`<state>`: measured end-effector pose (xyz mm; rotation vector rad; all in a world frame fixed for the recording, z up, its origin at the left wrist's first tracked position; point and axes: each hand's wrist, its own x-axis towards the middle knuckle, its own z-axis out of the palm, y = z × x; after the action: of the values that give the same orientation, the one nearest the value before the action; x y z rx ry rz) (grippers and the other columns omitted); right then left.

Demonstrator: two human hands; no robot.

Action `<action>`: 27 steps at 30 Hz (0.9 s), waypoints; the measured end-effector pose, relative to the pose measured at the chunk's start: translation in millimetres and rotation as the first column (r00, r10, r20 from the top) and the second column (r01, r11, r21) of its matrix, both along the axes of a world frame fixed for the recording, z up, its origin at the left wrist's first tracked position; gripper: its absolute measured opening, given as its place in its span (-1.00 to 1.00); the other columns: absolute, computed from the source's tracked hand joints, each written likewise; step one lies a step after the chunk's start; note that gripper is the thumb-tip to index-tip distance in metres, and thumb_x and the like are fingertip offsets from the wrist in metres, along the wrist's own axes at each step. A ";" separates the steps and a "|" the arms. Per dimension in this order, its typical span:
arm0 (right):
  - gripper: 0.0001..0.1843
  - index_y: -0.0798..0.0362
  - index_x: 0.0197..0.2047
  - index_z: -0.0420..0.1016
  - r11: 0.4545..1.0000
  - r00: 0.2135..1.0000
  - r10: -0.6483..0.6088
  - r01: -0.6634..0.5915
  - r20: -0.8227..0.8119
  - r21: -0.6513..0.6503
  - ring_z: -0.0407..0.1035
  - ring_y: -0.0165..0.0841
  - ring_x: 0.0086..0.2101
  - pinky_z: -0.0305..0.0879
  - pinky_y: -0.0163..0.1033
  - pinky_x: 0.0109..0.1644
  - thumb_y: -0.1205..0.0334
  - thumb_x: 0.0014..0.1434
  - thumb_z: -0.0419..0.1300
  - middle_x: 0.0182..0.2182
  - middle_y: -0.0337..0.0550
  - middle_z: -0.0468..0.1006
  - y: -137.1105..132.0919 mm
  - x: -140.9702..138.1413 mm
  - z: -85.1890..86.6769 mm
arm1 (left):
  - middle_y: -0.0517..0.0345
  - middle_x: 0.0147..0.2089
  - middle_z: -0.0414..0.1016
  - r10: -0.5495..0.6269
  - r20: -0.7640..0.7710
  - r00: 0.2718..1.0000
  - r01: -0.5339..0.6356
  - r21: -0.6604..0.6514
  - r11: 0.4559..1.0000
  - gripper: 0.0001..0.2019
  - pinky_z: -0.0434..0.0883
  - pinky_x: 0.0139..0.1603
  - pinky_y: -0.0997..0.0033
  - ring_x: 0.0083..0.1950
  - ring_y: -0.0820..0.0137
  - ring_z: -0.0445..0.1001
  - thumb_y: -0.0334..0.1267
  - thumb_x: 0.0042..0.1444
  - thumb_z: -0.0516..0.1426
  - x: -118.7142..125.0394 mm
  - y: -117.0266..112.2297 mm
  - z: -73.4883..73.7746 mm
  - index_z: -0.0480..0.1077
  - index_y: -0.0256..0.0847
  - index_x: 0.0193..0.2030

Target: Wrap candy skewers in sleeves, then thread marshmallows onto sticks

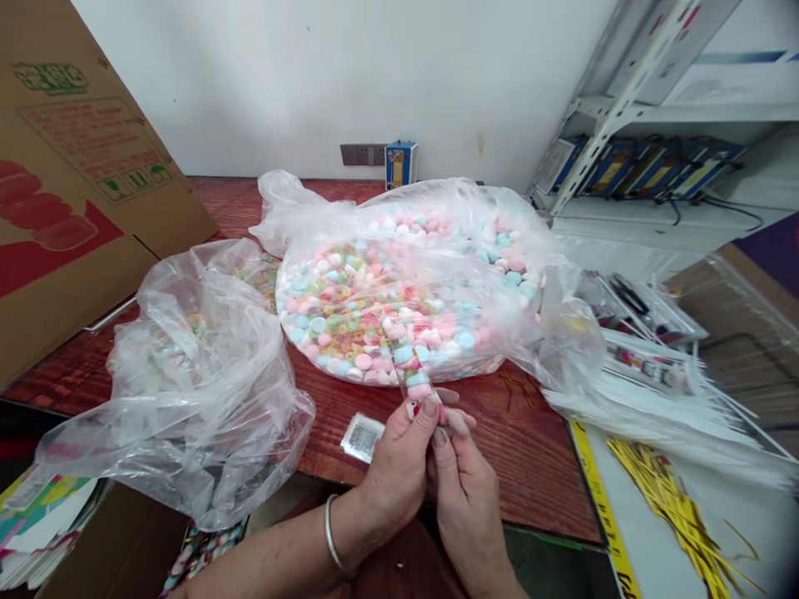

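Note:
My left hand [399,462], with a silver bangle [330,532] on its wrist, grips the lower end of a marshmallow skewer [409,362] in a clear narrow wrapper. My right hand [465,478] pinches the same lower end, its fingers against the left thumb. Pink, white and blue pieces are stacked in the wrapper, which tilts up and away from me. Just behind its tip lies a large clear bag of marshmallows [368,362], partly covered by loose plastic film. A small silver-edged packet [362,437] rests on the table left of my hands.
A crumpled plastic bag [212,366] lies at the left, before a big cardboard box [100,141]. White sticks [662,416] and gold twist ties [674,507] lie at the right. A small blue device [400,164] stands by the wall, and a shelf [705,108] is at the upper right.

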<state>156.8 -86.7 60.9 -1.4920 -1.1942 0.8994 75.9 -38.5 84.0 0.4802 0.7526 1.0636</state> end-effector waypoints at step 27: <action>-0.56 -0.06 -0.33 0.18 0.936 0.484 0.095 -0.340 -0.870 -0.087 -0.31 -0.58 -0.70 -0.16 -0.45 -0.69 -0.25 0.23 0.13 -0.61 -0.55 -0.05 -13.1 -4.0 -16.7 | -0.09 -0.28 0.64 -0.440 -0.025 0.898 0.439 -0.041 0.898 -0.56 0.44 -0.17 0.29 -0.41 0.37 0.46 -0.04 -0.12 0.41 -23.7 -3.8 -27.1 0.64 -0.27 -0.14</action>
<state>152.7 -99.8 44.2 -0.8098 -0.4991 1.7667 52.3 -42.2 56.9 0.6065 0.6494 0.6181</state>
